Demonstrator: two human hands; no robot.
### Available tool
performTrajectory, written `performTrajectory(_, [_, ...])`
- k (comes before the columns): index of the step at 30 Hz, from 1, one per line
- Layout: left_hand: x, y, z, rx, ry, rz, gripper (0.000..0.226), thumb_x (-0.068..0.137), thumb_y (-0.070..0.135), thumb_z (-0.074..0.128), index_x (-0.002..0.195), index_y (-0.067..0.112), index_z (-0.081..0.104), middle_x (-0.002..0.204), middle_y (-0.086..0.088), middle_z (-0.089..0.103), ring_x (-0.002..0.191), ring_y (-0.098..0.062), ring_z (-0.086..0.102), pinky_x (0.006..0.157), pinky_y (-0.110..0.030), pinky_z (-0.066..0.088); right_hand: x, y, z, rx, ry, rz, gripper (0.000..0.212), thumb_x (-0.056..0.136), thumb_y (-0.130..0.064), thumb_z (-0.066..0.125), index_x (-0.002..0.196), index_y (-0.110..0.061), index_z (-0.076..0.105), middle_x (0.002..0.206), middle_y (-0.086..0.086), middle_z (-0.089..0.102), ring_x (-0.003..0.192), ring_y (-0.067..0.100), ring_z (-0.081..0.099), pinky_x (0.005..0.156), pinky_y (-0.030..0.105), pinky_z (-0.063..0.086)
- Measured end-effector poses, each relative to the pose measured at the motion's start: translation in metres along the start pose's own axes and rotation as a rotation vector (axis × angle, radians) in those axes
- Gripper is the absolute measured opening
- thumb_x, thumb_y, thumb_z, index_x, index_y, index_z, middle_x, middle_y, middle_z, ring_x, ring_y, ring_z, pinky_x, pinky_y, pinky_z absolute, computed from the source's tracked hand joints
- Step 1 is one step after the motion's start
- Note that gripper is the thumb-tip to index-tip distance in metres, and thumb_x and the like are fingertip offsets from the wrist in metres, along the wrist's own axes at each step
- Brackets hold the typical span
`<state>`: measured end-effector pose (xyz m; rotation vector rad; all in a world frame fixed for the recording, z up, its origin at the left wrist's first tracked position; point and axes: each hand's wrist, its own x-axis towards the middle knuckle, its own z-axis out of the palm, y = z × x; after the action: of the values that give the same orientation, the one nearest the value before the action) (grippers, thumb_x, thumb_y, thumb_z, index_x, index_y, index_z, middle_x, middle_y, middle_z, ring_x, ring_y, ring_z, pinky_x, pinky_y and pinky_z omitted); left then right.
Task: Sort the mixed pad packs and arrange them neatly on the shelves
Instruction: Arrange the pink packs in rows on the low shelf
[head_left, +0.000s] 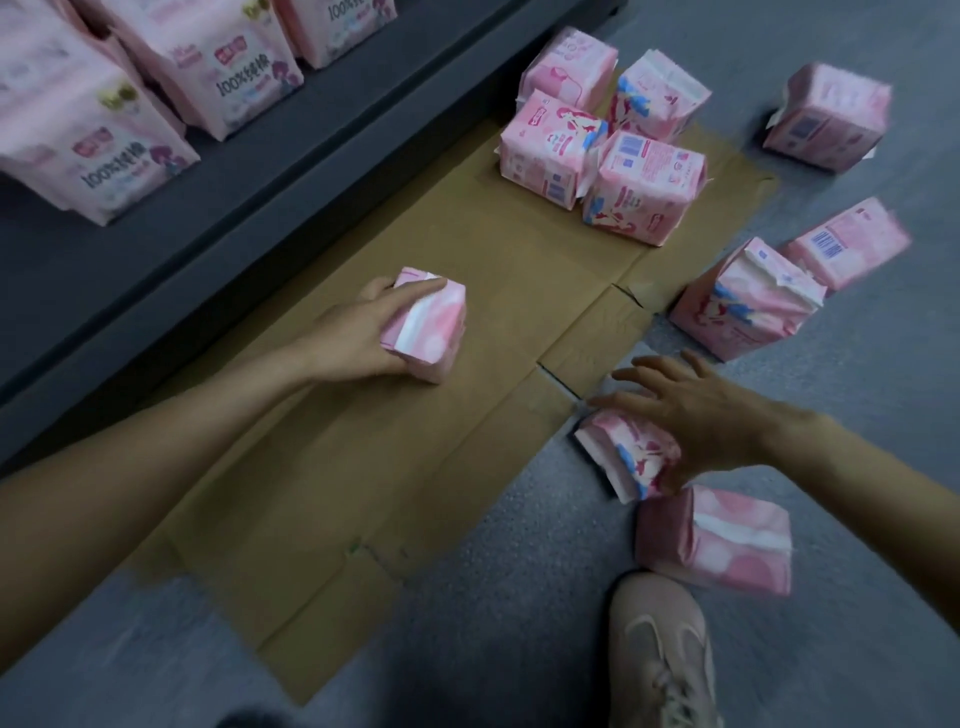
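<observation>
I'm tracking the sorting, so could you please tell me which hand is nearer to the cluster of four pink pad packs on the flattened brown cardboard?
Left, though not by much. The left hand, gripping a pink pack, sits below-left of the cluster of four pink pad packs. The right hand is lower still, off the flattened brown cardboard.

Both forearms are bare, with no sleeves showing. At six o'clock, one foot wears a pale pink laced sneaker.
</observation>
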<state>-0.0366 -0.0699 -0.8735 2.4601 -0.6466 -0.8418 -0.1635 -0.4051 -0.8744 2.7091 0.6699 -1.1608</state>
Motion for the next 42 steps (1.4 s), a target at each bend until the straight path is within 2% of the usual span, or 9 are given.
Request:
performTrajectory(7, [0.003, 0.021, 0.023, -0.014, 0.193, -0.188, 0.090, 0.052, 0.075, 0.061, 0.132, 0.046, 0.031, 0.146, 0.005, 0.029, 0.124, -0.023, 0.044, 0.100, -0.045, 0.041, 0.001, -0.023, 0.009, -0.057, 0.101, 0.075, 0.112, 0.062, -0.067, 0.071, 0.148, -0.027, 0.012, 0.148, -0.005, 0.028, 0.135, 0.020, 0.027, 0.111, 0.054, 0.019])
performTrajectory(9, [0.007, 0.028, 0.034, 0.050, 0.277, -0.200, 0.088, 0.058, 0.067, 0.073, 0.131, 0.040, 0.032, 0.143, 0.000, 0.031, 0.122, -0.028, 0.045, 0.097, -0.045, 0.043, -0.004, -0.018, 0.008, 0.086, 0.113, 0.168, 0.116, 0.058, -0.069, 0.073, 0.148, -0.025, 0.016, 0.149, -0.004, 0.024, 0.137, 0.023, 0.024, 0.108, 0.060, 0.022])
performTrajectory(13, [0.013, 0.034, 0.042, 0.168, 0.330, -0.239, 0.084, 0.071, 0.040, 0.075, 0.138, 0.031, 0.025, 0.143, -0.010, 0.029, 0.115, -0.036, 0.047, 0.087, -0.040, 0.044, -0.019, 0.002, 0.005, 0.600, 0.237, 0.498, 0.117, 0.054, -0.063, 0.077, 0.145, -0.010, 0.025, 0.145, 0.014, 0.037, 0.124, 0.032, 0.044, 0.101, 0.042, 0.040])
performTrajectory(17, [0.008, 0.036, 0.042, 0.130, 0.352, -0.229, 0.076, 0.078, 0.037, 0.068, 0.140, 0.029, 0.025, 0.143, -0.012, 0.029, 0.115, -0.038, 0.047, 0.089, -0.041, 0.042, -0.016, -0.002, 0.018, 0.820, 0.036, 0.691, 0.092, 0.065, -0.056, 0.078, 0.131, -0.002, 0.043, 0.126, 0.015, 0.055, 0.105, 0.031, 0.059, 0.083, 0.038, 0.054])
performTrajectory(20, [0.006, 0.033, 0.041, 0.109, 0.363, -0.223, 0.080, 0.076, 0.037, 0.069, 0.142, 0.029, 0.024, 0.143, -0.013, 0.032, 0.117, -0.038, 0.046, 0.090, -0.041, 0.040, -0.012, -0.011, 0.023, 0.973, 0.128, 0.682, 0.076, 0.063, -0.053, 0.081, 0.116, -0.005, 0.054, 0.111, 0.008, 0.061, 0.100, 0.026, 0.059, 0.085, 0.038, 0.052])
performTrajectory(25, [0.007, 0.024, 0.037, 0.136, 0.344, -0.247, 0.094, 0.074, 0.043, 0.071, 0.147, 0.027, 0.015, 0.136, -0.015, 0.041, 0.118, -0.036, 0.046, 0.089, -0.042, 0.041, 0.006, -0.033, 0.023, 1.156, 0.306, 0.517, 0.082, 0.043, -0.048, 0.089, 0.103, -0.026, 0.038, 0.112, 0.007, 0.059, 0.098, 0.020, 0.059, 0.084, 0.038, 0.053])
performTrajectory(30, [-0.006, 0.014, 0.024, 0.000, 0.206, -0.191, 0.090, 0.076, 0.058, 0.064, 0.145, 0.038, 0.010, 0.141, -0.006, 0.041, 0.118, -0.028, 0.049, 0.092, -0.045, 0.047, 0.007, -0.047, 0.001, 1.073, 0.306, 0.336, 0.068, 0.064, -0.030, 0.087, 0.099, -0.020, 0.029, 0.098, 0.005, 0.067, 0.088, 0.021, 0.066, 0.079, 0.041, 0.055])
performTrajectory(34, [-0.060, 0.009, -0.028, -0.158, 0.065, -0.124, 0.087, 0.076, 0.046, 0.071, 0.144, 0.034, 0.018, 0.130, 0.011, 0.045, 0.108, -0.011, 0.053, 0.080, -0.022, 0.047, 0.013, -0.059, -0.050, 0.967, 0.399, 0.191, 0.074, 0.062, -0.034, 0.087, 0.112, -0.020, 0.034, 0.095, -0.003, 0.066, 0.079, 0.009, 0.067, 0.066, 0.028, 0.057])
performTrajectory(42, [-0.225, -0.051, -0.105, -0.109, 0.322, -0.382, 0.103, 0.058, 0.043, 0.076, 0.145, 0.025, 0.024, 0.125, 0.009, 0.046, 0.113, -0.014, 0.052, 0.094, -0.027, 0.043, 0.048, -0.170, -0.206, 0.338, 0.327, -0.284, 0.077, 0.068, -0.053, 0.076, 0.132, -0.026, 0.043, 0.118, -0.008, 0.059, 0.091, 0.005, 0.057, 0.067, 0.013, 0.044])
